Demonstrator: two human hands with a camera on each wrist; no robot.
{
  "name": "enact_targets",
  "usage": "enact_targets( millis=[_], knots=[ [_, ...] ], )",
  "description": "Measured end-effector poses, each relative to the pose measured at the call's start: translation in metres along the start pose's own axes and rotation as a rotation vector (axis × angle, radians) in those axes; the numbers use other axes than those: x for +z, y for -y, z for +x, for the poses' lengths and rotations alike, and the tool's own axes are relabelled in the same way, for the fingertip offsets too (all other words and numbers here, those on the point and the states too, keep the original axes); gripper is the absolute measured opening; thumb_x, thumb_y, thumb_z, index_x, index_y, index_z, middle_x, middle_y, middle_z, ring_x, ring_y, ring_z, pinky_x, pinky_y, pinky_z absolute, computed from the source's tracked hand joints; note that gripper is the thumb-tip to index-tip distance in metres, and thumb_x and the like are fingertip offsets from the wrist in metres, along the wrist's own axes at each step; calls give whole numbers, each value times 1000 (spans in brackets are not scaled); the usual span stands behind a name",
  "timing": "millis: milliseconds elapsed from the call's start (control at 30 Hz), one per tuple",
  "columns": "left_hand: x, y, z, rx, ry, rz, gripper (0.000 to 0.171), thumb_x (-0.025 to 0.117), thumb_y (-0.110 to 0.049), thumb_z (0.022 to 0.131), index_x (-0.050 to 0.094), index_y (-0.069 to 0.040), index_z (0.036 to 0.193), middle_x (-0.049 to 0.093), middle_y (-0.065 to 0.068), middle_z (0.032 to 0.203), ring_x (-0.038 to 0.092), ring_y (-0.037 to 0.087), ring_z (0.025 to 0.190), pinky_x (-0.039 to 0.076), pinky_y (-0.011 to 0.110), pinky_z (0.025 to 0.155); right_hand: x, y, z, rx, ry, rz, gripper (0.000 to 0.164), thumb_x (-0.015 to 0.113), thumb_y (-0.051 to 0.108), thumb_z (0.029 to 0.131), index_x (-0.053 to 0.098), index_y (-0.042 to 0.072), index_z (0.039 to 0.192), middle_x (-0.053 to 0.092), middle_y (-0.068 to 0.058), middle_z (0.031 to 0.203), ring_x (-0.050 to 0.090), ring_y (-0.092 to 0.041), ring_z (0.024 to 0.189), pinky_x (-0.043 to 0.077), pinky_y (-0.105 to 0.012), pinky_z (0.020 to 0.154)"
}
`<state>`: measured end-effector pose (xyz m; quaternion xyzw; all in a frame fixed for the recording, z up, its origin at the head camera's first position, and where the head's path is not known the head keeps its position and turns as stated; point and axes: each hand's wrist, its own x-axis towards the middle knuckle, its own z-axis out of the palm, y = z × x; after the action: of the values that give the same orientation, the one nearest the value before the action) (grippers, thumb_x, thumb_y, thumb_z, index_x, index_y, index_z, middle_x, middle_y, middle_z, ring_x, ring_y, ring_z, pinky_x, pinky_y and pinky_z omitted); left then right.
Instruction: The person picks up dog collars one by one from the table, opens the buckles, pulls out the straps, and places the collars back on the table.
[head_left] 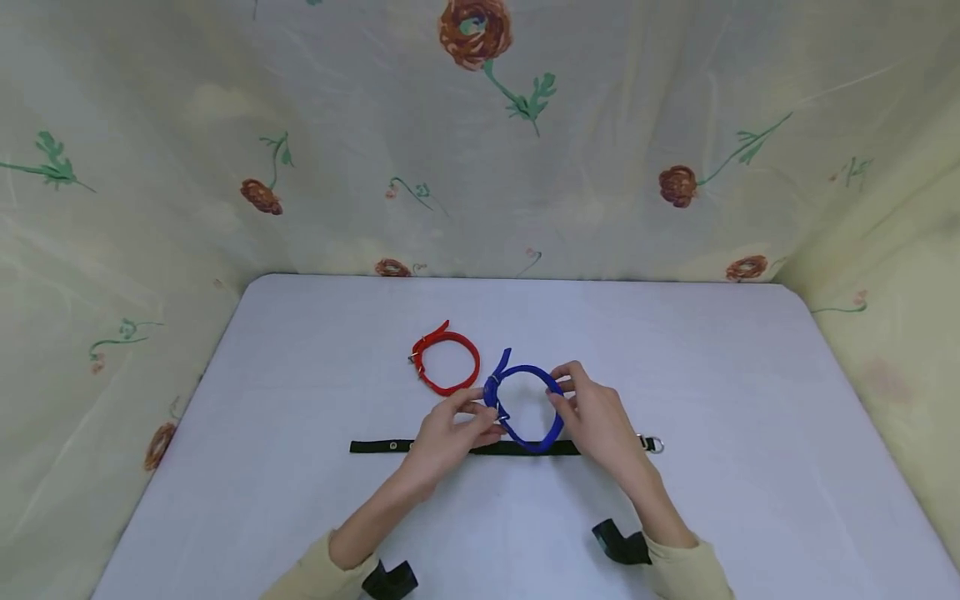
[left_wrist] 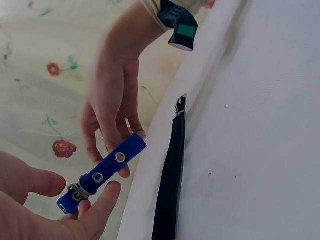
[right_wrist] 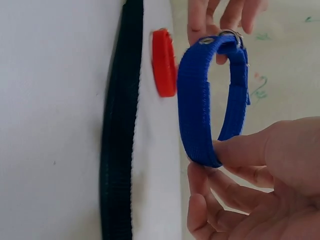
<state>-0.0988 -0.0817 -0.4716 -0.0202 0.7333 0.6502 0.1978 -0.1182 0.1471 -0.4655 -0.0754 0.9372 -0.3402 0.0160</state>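
Observation:
A blue buckled collar (head_left: 556, 429), closed into a loop, is held up over the table between both hands. The left hand (head_left: 442, 437) pinches it by the buckle side; metal eyelets and the buckle (left_wrist: 79, 192) show in the left wrist view. On the opposite side, the thumb and fingers of the right hand (head_left: 600, 417) grip the plain band (right_wrist: 195, 105). Beneath the hands a black strap collar (head_left: 378, 447) lies stretched out flat, its middle partly hidden by the left hand and the blue loop. Its metal ring (head_left: 657, 445) is at the right end.
A red collar (head_left: 476, 365), also looped, lies on the white table (head_left: 720, 375) just beyond the left hand. Floral curtain cloth (head_left: 600, 167) surrounds the table's back and sides. Dark devices (head_left: 621, 543) are worn at both wrists.

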Motion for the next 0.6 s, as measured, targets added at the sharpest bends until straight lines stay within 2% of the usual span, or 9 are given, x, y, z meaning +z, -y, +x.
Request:
enact_targets(
  millis=[167, 367, 467, 600],
  knots=[
    [-2, 1, -11, 27, -32, 43, 45, 69, -25, 107, 59, -3, 145, 65, 20, 124, 82, 30, 107, 65, 39, 96, -3, 9, -8, -15, -11, 8, 29, 70, 10, 105, 62, 2, 132, 78, -23, 119, 76, -27, 89, 62, -34, 69],
    [-8, 5, -23, 43, -70, 116, 38, 67, -30, 108, 62, -8, 139, 67, 16, 121, 82, 24, 102, 64, 42, 101, -5, 17, -21, -18, 24, 12, 32, 71, 12, 104, 64, 7, 135, 78, -17, 120, 74, -21, 92, 59, -32, 73],
    [-11, 7, -29, 83, -79, 157, 33, 67, -30, 108, 65, -9, 134, 68, 15, 118, 82, 25, 100, 64, 39, 98, -5, 20, -26, -14, 48, 11, 28, 72, 15, 104, 68, 8, 131, 78, -14, 118, 73, -18, 91, 59, -32, 76],
    [-13, 9, -37, 143, -107, 220, 28, 69, -29, 107, 68, -11, 128, 71, 13, 115, 82, 26, 98, 63, 28, 86, -5, 23, -32, -15, 77, 14, 23, 74, 19, 103, 73, 9, 124, 78, -10, 115, 71, -15, 91, 60, -32, 78]
  ],
)
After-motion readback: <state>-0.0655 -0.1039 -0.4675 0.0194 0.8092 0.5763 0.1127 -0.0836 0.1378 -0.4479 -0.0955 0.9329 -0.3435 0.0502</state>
